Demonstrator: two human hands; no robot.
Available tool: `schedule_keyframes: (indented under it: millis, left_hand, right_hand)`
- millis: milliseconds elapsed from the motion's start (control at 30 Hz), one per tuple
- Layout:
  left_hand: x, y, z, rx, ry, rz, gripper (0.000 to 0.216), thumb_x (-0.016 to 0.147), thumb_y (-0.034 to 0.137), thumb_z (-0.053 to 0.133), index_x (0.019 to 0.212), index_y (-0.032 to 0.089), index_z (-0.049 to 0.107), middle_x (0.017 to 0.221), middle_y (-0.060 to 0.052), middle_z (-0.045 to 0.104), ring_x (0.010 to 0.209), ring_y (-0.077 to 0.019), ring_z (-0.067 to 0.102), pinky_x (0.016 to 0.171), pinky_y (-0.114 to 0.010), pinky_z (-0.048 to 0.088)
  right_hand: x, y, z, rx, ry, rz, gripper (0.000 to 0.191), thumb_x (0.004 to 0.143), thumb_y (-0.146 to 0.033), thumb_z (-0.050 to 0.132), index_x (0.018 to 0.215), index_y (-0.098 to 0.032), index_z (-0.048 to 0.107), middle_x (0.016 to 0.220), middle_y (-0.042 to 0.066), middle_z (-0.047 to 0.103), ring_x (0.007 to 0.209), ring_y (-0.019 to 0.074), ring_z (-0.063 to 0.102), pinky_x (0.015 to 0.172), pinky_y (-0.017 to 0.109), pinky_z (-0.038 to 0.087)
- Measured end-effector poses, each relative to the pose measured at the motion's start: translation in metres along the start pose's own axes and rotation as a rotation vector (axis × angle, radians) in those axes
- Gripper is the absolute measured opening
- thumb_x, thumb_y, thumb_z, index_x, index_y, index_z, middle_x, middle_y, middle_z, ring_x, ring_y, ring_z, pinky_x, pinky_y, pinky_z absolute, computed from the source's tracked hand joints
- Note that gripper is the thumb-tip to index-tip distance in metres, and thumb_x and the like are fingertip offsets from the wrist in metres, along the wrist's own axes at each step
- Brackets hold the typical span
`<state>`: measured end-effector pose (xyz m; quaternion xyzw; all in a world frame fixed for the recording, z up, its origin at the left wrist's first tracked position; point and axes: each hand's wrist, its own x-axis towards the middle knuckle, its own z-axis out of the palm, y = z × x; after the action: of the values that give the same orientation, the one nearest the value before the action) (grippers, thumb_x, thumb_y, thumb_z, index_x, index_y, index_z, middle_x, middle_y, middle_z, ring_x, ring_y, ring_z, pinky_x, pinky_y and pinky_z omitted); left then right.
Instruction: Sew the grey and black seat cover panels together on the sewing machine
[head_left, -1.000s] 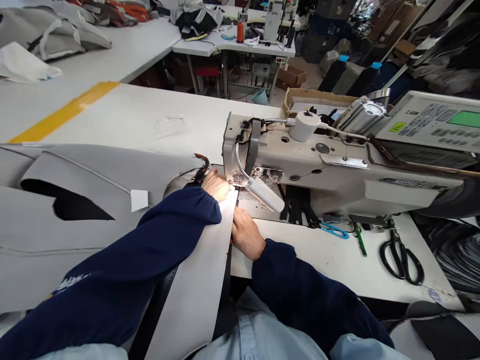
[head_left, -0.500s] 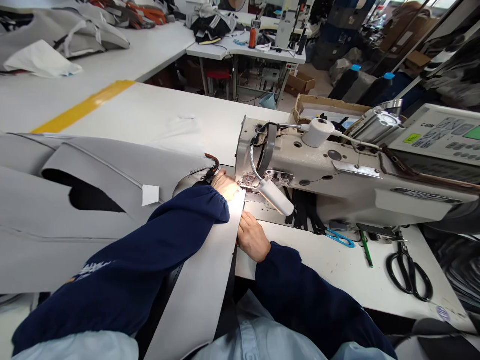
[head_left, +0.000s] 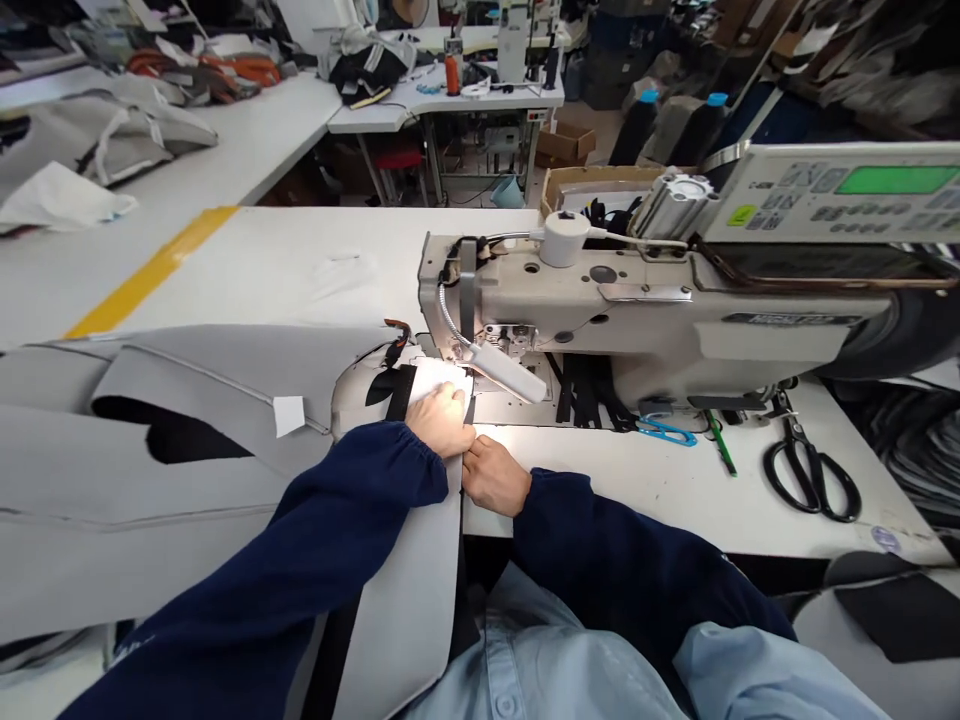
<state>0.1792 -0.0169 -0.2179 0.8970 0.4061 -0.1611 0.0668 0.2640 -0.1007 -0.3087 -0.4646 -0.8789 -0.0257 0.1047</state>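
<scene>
My left hand lies on a long grey fabric strip, its fingers bent and closed at the strip's right edge. Just beside it, my right hand is closed on the same edge, with the fingertips partly hidden. The strip's far end reaches under the head of a sewing machine; a small white lamp lights this spot. Black material shows under the strip. To the left spreads a large grey fabric piece with a white tag.
Black-handled scissors, a green pen and a blue thread snipper lie right of my hands. Behind the machine stand a control panel and a cardboard box. Yellow tape crosses the white table at left.
My left hand has drawn back from the needle area toward me and now meets my right hand at the strip's edge. The camera view has shifted.
</scene>
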Motion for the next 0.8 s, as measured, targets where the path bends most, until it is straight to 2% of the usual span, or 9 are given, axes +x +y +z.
schedule_keyframes:
  millis: [67, 133, 300, 433, 500, 600, 700, 800]
  left_hand:
    - [0.001, 0.004, -0.001, 0.03, -0.068, 0.007, 0.034, 0.077, 0.014, 0.045, 0.108, 0.01, 0.056, 0.11, -0.014, 0.058, 0.097, -0.03, 0.062, 0.078, -0.038, 0.049]
    - [0.002, 0.005, 0.0, 0.055, -0.089, 0.026, 0.033, 0.078, 0.012, 0.041, 0.107, 0.009, 0.056, 0.107, -0.014, 0.06, 0.096, -0.03, 0.063, 0.077, -0.037, 0.05]
    - [0.008, 0.003, 0.006, 0.055, -0.058, 0.034, 0.033, 0.081, 0.012, 0.038, 0.109, 0.009, 0.055, 0.108, -0.013, 0.06, 0.094, -0.0287, 0.064, 0.074, -0.036, 0.05]
    - [0.018, 0.001, 0.007, 0.038, -0.019, 0.002, 0.037, 0.083, 0.014, 0.037, 0.114, 0.011, 0.056, 0.112, -0.012, 0.06, 0.094, -0.026, 0.063, 0.076, -0.035, 0.049]
    - [0.019, 0.001, 0.01, 0.032, 0.065, 0.026, 0.04, 0.083, 0.015, 0.038, 0.118, 0.011, 0.056, 0.112, -0.014, 0.059, 0.1, -0.0267, 0.059, 0.08, -0.036, 0.048]
    - [0.007, 0.003, 0.024, 0.007, 0.245, 0.06, 0.045, 0.082, 0.019, 0.042, 0.123, 0.007, 0.055, 0.117, -0.019, 0.057, 0.107, -0.0319, 0.053, 0.085, -0.043, 0.047]
    - [-0.014, 0.005, 0.046, -0.054, 0.378, 0.108, 0.051, 0.078, 0.022, 0.047, 0.125, 0.005, 0.054, 0.131, -0.023, 0.049, 0.119, -0.0355, 0.047, 0.097, -0.051, 0.04]
    - [-0.03, 0.005, 0.062, -0.109, 0.437, 0.197, 0.054, 0.076, 0.027, 0.051, 0.127, 0.01, 0.055, 0.14, -0.02, 0.044, 0.132, -0.0379, 0.035, 0.108, -0.06, 0.025]
  right_hand:
    - [0.001, -0.001, -0.004, 0.01, 0.009, 0.017, 0.025, 0.088, -0.009, 0.045, 0.074, -0.013, 0.065, 0.069, 0.008, 0.061, 0.074, 0.0203, 0.051, 0.062, 0.033, 0.037]
    - [0.001, -0.002, -0.007, 0.013, 0.01, 0.044, 0.026, 0.089, -0.009, 0.044, 0.076, -0.012, 0.065, 0.069, 0.009, 0.061, 0.075, 0.0206, 0.051, 0.061, 0.033, 0.035]
    - [0.005, 0.0, -0.011, 0.024, -0.017, 0.093, 0.026, 0.09, -0.009, 0.043, 0.078, -0.011, 0.066, 0.071, 0.01, 0.063, 0.078, 0.0208, 0.053, 0.065, 0.034, 0.036]
    - [0.006, 0.01, -0.012, 0.038, -0.054, 0.163, 0.021, 0.087, -0.007, 0.046, 0.083, -0.01, 0.067, 0.078, 0.012, 0.066, 0.091, 0.023, 0.055, 0.071, 0.034, 0.037]
    - [0.002, 0.014, -0.013, 0.075, -0.024, 0.182, 0.017, 0.083, -0.007, 0.05, 0.087, -0.01, 0.066, 0.089, 0.013, 0.067, 0.104, 0.0246, 0.053, 0.076, 0.035, 0.037]
    - [-0.018, 0.02, -0.017, 0.152, 0.117, 0.176, 0.021, 0.08, -0.008, 0.051, 0.096, -0.013, 0.064, 0.105, 0.012, 0.067, 0.113, 0.0234, 0.051, 0.085, 0.037, 0.036]
    - [-0.048, 0.031, -0.026, 0.151, 0.294, 0.284, 0.019, 0.087, -0.016, 0.046, 0.098, -0.015, 0.062, 0.102, 0.008, 0.068, 0.098, 0.0193, 0.057, 0.085, 0.036, 0.036]
    - [-0.075, 0.05, -0.037, -0.012, 0.302, 0.517, 0.017, 0.09, -0.023, 0.047, 0.094, -0.015, 0.062, 0.097, 0.009, 0.066, 0.088, 0.0207, 0.056, 0.076, 0.035, 0.037]
